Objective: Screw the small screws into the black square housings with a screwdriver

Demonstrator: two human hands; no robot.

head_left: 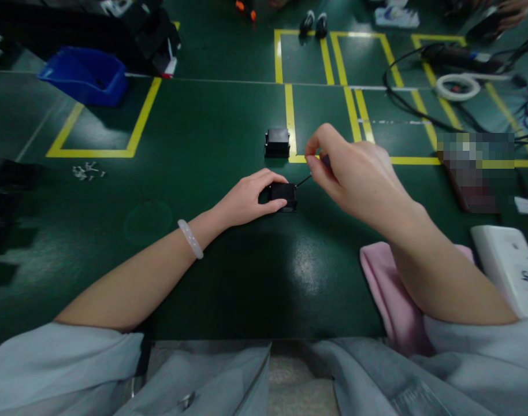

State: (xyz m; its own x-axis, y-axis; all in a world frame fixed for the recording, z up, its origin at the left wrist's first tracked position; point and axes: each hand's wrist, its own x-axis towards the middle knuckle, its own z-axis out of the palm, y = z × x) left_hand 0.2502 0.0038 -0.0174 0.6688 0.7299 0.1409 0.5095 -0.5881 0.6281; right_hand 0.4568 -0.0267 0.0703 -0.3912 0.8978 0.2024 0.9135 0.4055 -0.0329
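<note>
A person's two bare arms reach forward over a dark green table (212, 133) marked with yellow tape lines. The left hand (249, 199) rests on the table near its middle, fingers and thumb curled and pressed around a small black box (285, 196), holding it against the surface. A pale bracelet (190, 238) circles the left wrist.

The right hand (350, 173) hovers just beside and above the box, thumb and forefinger pinched together on a thin dark tool (304, 180) — its tip slants down to the box's upper right corner, apparently touching it (the tool's exact kind is too small to tell).

A second black box (276, 143) sits on the table a little beyond the first, next to a yellow line. Far to the left stands a blue bin (84, 75), and nearer, a scatter of tiny pale parts (87, 171). At far right lie black cables (402, 101), a white ring (457, 87) and a white device (509, 268). A pink cloth (383, 289) lies under the right forearm — grey sleeves fill the bottom edge.
</note>
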